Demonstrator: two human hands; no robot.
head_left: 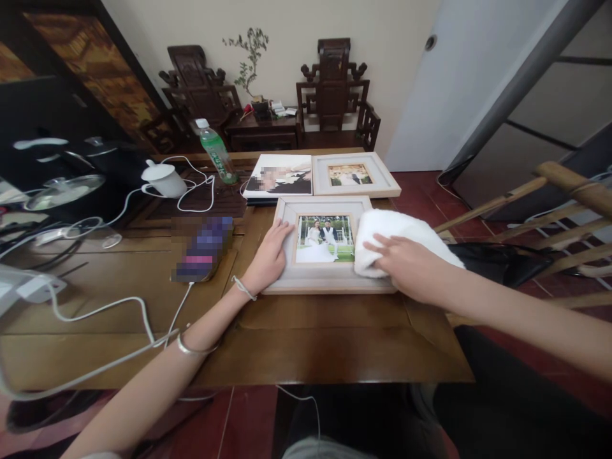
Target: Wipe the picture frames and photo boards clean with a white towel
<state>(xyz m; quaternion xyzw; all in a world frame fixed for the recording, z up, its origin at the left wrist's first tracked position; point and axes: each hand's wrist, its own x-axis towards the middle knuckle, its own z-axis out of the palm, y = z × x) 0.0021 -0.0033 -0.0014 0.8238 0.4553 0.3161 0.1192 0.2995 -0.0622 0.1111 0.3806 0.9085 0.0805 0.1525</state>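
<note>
A pale picture frame [325, 277] with a wedding photo [325, 239] in it lies flat near the table's right end. My left hand [272, 255] rests on its left border, fingers stretched out. On the frame's right side a folded white cloth [396, 229] covers part of the border. My right hand [406, 261] grips this cloth, fingers bent over it and pressing it against the frame. Behind lie a second pale frame [382, 175] with a smaller photo and a photo album [280, 175] with a picture on its cover.
Left of the frames are a phone [203, 248] on a white cable, a green-labelled bottle [217, 153], a lidded white cup [165, 178] and a clear glass [102, 234]. A dark pot [67, 191] stands far left. A wooden chair [497, 191] is at the right.
</note>
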